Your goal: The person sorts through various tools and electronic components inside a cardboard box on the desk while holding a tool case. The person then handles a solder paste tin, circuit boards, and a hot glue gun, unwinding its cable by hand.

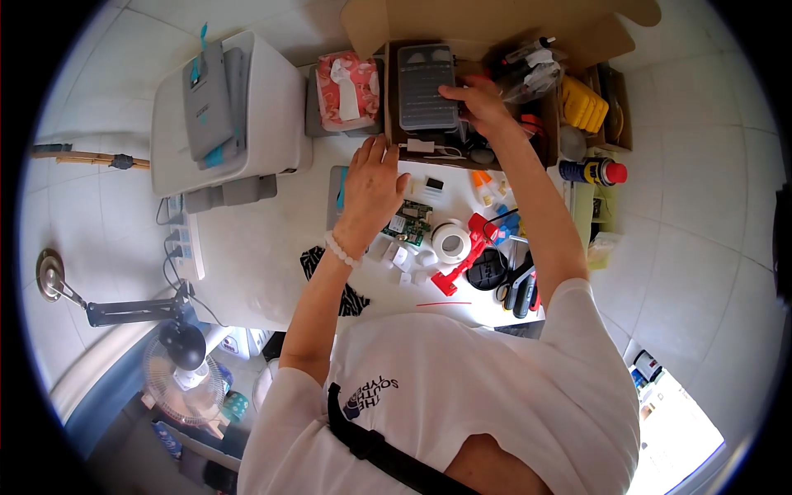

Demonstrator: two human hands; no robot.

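1. Table with a smooth white top, spread out in front of the person.
2. A bulky white plastic box with rounded corners stands at the far left, a flat grey pouch with teal tabs on top.
3. An open brown cardboard box sits at the far side, flaps raised, holding assorted dark items.
4. A dark, see-through rectangular plastic case is at the left part of this box's opening; whether it rests or is lifted, I cannot tell.
5. The right hand reaches over the box, one fingertip on the case's right edge; the other fingers are partly hidden, so I cannot tell whether they are clamped.
6. The left hand, palm down, is beside the box's near left corner, fingers side by side, thumb apart.
7. A red plastic tool lies just beside a round white device.
8. A green circuit board lies between that device and the left hand.
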